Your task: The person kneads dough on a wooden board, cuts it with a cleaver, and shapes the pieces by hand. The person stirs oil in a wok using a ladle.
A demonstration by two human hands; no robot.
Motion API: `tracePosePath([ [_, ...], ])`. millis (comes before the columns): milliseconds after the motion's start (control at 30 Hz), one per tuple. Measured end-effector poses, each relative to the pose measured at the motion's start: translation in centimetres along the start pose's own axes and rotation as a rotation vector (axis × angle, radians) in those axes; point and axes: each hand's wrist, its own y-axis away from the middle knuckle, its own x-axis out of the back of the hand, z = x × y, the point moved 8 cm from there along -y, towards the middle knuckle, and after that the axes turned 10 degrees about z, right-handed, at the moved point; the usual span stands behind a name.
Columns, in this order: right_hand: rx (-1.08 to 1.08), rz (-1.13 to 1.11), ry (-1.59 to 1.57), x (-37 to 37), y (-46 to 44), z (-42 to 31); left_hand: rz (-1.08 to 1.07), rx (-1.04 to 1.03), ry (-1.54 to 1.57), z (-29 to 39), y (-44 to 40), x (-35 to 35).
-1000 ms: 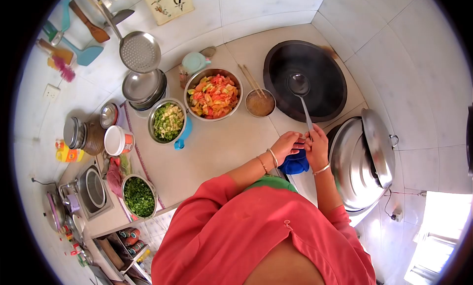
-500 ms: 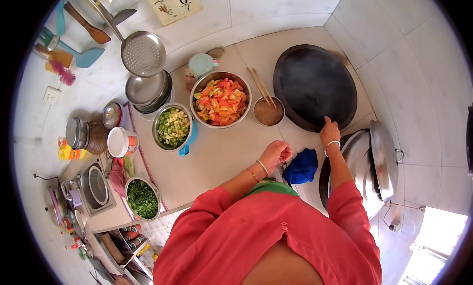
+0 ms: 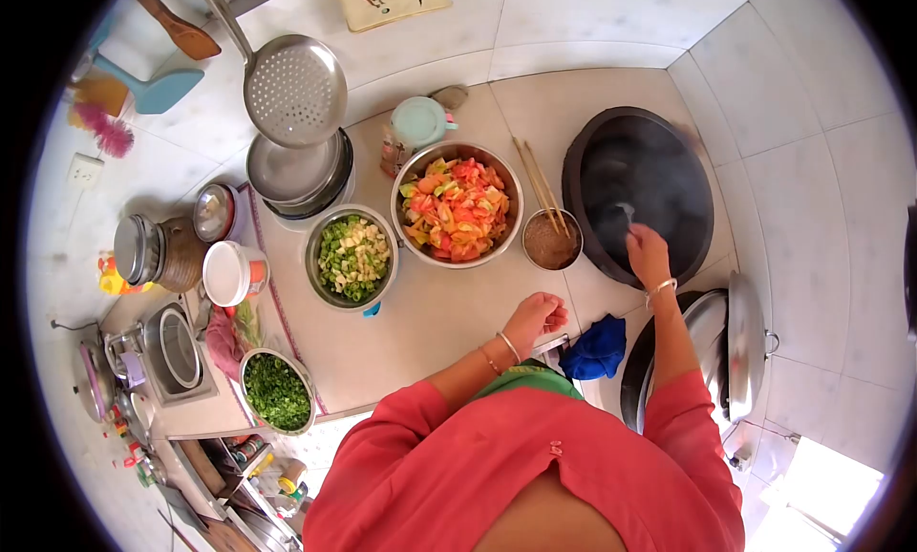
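Over the near edge of the dark wok (image 3: pixel 669 184), my right hand (image 3: pixel 649 254) is closed round a ladle; only a small piece of the ladle (image 3: pixel 626 211) shows beyond my fingers, through steam. My left hand (image 3: pixel 538 324) has its fingers curled, close to my body over the counter, left of a blue cloth (image 3: pixel 596 348). Whether it holds anything is hidden. A small bowl of brown sauce (image 3: pixel 552 240) with chopsticks (image 3: pixel 543 185) stands left of the wok. Further left is a steel bowl of chopped red and orange vegetables (image 3: pixel 457 204).
Chopped green and pale pieces (image 3: pixel 352 256) fill another bowl. Chopped greens (image 3: pixel 277 391) are at the lower left, near the sink (image 3: pixel 179 352). A large metal lid (image 3: pixel 745 347) leans at the right. A skimmer (image 3: pixel 296 91) hangs over stacked pans (image 3: pixel 298 170).
My hands have moved apart, my right hand forward to the wok's edge with the ladle. The ladle's bowl, clear a second ago, is now mostly obscured. The view has shifted.
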Motion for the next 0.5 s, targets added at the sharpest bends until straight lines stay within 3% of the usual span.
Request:
tracePosePath([
  [133,-0.091,-0.162,-0.254,-6.2,-6.3,-7.8,-0.016,0.014,0.031,0.9,0.3,0.7],
  [267,0.021,-0.385,0.213,-15.9,-10.8,-9.4,0.011,0.016,0.078,1.4,0.5,2.0],
  [300,0.027,-0.392,0.22,-17.4,-11.9,-10.3,0.024,-0.013,0.109,1.9,0.5,2.7],
  [367,-0.053,-0.615,0.334,-20.1,-12.2,-10.1,0.038,-0.042,0.149,2.3,0.6,3.3],
  [500,-0.107,-0.698,0.299,-23.5,-12.5,-7.4,0.061,-0.084,0.2,2.9,0.4,4.2],
])
